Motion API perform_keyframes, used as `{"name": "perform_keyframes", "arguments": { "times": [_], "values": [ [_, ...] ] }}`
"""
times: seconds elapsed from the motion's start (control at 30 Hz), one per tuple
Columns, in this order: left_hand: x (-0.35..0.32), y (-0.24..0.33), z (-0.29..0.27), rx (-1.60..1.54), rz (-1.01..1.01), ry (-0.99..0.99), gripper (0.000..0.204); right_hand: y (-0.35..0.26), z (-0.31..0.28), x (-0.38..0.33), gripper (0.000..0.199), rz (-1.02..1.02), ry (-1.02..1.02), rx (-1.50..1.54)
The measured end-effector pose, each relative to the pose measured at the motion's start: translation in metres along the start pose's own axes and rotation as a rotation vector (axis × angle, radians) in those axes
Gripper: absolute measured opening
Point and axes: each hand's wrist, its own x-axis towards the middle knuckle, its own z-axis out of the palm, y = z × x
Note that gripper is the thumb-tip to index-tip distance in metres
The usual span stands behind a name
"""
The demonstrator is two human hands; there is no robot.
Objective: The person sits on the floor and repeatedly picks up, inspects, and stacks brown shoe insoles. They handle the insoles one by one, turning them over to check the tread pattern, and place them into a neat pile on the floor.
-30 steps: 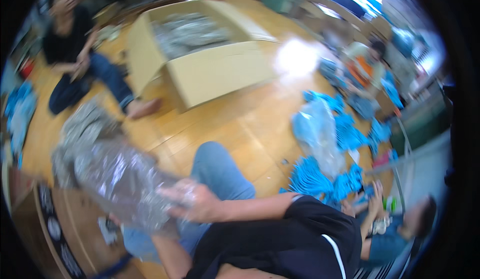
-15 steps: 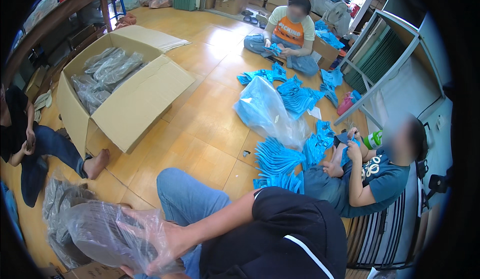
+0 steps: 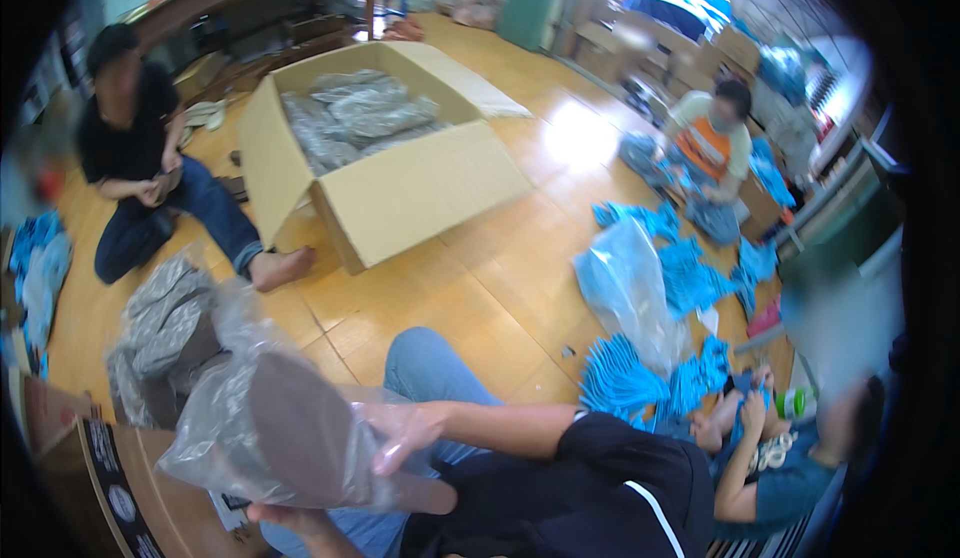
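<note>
In the head view, your right hand (image 3: 405, 433) grips a clear plastic bag (image 3: 215, 440) around a brown bundle (image 3: 305, 428) above your lap; your left hand (image 3: 290, 520) holds its lower edge, near another bagged bundle (image 3: 165, 323).

Open lane f/ R hand (image 3: 405, 430): tiled floor (image 3: 485, 283) past bent knee (image 3: 430, 363), btwn big carton (image 3: 420, 196) & clear plastic bag (image 3: 622, 263) by the blue pieces (image 3: 622, 383). L hand (image 3: 288, 518) is hemmed in: held bagged piece (image 3: 305, 423) above, brown box (image 3: 165, 463) to L, bagged bundle (image 3: 165, 338) fwd-L, co-worker's bare foot (image 3: 284, 268) beyond. Carton's top is open, so access OK from above; nr side blocks low down.
</note>
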Motion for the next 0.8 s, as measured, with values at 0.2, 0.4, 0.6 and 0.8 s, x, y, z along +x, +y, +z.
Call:
{"name": "perform_keyframes", "arguments": {
  "times": [0.2, 0.4, 0.6, 0.8],
  "values": [
    [0.036, 0.04, 0.003, 0.738, -0.005, -0.195, 0.059, 0.061, -0.011, -0.003, 0.117, -0.124, -0.134, 0.451],
    [0.054, 0.063, 0.027, 0.563, -0.197, -0.026, 0.029, 0.079, -0.017, -0.033, 0.11, -0.05, -0.118, 0.749],
    [0.113, 0.09, 0.04, -0.052, -0.046, 0.326, 0.028, 0.101, -0.015, -0.031, 0.103, -0.052, -0.158, 0.789],
    [0.124, 0.189, -0.035, 0.494, 1.038, 0.85, 0.023, 0.082, -0.01, -0.035, 0.098, -0.058, 0.031, 1.094]
  ]
}}
